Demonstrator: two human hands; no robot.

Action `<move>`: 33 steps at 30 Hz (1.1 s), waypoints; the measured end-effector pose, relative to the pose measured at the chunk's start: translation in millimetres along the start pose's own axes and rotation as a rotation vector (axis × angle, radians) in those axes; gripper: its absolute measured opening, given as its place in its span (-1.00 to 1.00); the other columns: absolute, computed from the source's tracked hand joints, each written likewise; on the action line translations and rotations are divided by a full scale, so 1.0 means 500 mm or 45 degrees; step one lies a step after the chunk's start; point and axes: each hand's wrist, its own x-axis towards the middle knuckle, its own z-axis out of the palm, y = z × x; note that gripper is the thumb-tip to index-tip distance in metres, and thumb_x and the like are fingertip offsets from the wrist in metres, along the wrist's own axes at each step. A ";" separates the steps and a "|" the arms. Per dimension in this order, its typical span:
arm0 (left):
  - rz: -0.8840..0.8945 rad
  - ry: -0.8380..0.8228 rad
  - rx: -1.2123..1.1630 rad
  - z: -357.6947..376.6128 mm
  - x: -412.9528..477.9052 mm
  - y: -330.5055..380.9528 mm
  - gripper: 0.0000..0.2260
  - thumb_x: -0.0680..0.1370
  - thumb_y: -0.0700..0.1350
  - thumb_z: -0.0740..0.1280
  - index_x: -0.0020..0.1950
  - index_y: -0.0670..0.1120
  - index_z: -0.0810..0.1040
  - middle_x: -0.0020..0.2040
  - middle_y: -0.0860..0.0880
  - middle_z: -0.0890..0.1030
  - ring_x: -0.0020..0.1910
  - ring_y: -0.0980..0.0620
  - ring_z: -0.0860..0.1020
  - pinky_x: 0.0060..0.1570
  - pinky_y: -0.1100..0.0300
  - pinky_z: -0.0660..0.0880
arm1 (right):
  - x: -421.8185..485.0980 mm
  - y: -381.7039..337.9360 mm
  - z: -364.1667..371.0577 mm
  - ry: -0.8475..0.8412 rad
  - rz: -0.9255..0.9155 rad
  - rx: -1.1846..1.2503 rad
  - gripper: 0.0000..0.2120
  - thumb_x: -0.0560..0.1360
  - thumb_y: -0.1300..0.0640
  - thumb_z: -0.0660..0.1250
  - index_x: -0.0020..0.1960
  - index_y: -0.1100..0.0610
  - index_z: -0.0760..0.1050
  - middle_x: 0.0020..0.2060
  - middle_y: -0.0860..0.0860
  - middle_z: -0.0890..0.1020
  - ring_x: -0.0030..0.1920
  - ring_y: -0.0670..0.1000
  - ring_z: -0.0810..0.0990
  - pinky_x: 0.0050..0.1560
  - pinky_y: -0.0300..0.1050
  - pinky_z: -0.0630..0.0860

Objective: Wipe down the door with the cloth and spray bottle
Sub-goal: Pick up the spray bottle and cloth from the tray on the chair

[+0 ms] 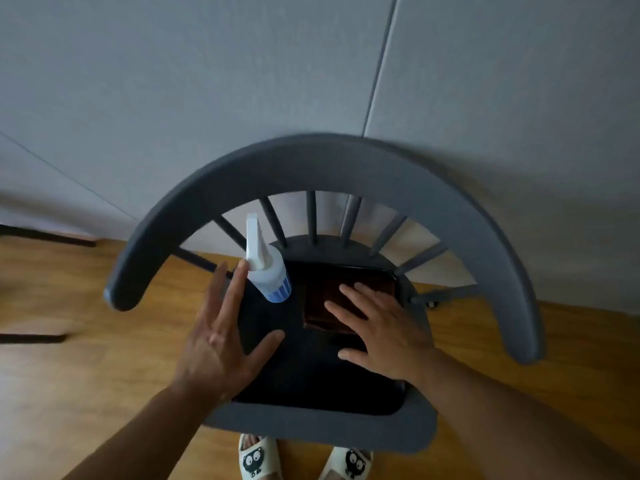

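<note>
Grey wall panels [207,98] rise behind a dark grey spindle-back chair [322,161] whose seat holds the white-and-blue plastic spray bottle [268,271] and folded dark brown cloth [332,296] — both the left hand [218,337] and right hand [384,336] hover spread, grasping nothing — so wiping looks unstarted.

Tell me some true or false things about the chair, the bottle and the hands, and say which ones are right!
1. The spray bottle stands on the chair seat. True.
2. The right hand is squeezing the bottle. False: it lies spread over the dark brown cloth.
3. The left hand is open beside the bottle. True.
4. The bottle is red. False: it is white with blue stripes near its base.
5. The cloth is on the floor. False: it rests on the seat, right of the bottle.
</note>
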 end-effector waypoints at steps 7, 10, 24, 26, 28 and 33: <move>0.343 0.258 -0.025 0.070 0.044 -0.067 -0.06 0.39 0.22 0.39 0.58 0.01 -0.10 0.53 -0.24 0.18 0.49 -0.20 0.25 0.27 -0.22 0.46 | 0.102 0.048 0.122 0.142 -0.101 -0.172 -0.22 0.49 -0.48 0.13 0.62 -0.20 0.10 0.64 0.04 0.08 0.62 0.16 0.06 0.52 0.28 0.20; 0.449 0.291 0.047 0.076 0.071 -0.080 -0.04 0.39 0.20 0.41 0.58 -0.05 -0.10 0.49 -0.28 0.24 0.39 -0.24 0.37 0.23 -0.18 0.49 | 0.117 0.062 0.139 0.181 -0.104 -0.199 -0.24 0.47 -0.48 0.17 0.59 -0.21 0.18 0.62 0.05 0.15 0.60 0.18 0.14 0.45 0.35 0.26; 0.706 0.401 0.049 0.090 0.147 -0.092 -0.13 0.38 0.03 0.43 0.52 -0.18 0.03 0.38 -0.18 0.30 0.31 -0.11 0.42 0.14 0.03 0.48 | 0.137 0.092 0.161 0.335 -0.111 -0.244 -0.34 0.51 -0.42 0.21 0.55 -0.23 0.28 0.54 0.07 0.30 0.50 0.21 0.30 0.35 0.33 0.33; 0.717 0.440 0.043 0.096 0.153 -0.098 -0.13 0.37 -0.04 0.47 0.51 -0.19 0.04 0.37 -0.19 0.30 0.36 -0.05 0.33 0.15 -0.06 0.51 | 0.135 0.087 0.170 0.401 -0.106 -0.239 -0.38 0.53 -0.38 0.23 0.52 -0.17 0.34 0.49 0.09 0.37 0.42 0.21 0.39 0.23 0.26 0.45; 0.726 0.461 0.029 0.099 0.159 -0.101 -0.12 0.35 -0.12 0.51 0.50 -0.19 0.04 0.36 -0.20 0.30 0.37 -0.07 0.33 0.13 -0.17 0.54 | 0.133 0.079 0.179 0.495 -0.099 -0.189 -0.43 0.52 -0.32 0.29 0.47 -0.11 0.43 0.41 0.10 0.46 0.28 0.20 0.49 0.07 0.17 0.55; 0.743 0.474 0.021 0.108 0.172 -0.101 -0.17 0.39 -0.18 0.47 0.50 -0.15 0.03 0.31 -0.23 0.35 0.31 -0.24 0.43 0.13 -0.18 0.55 | 0.135 0.055 0.183 0.635 -0.029 -0.086 -0.55 0.45 -0.16 0.38 0.30 -0.04 0.59 0.20 0.07 0.58 0.00 0.10 0.58 -0.33 -0.05 0.61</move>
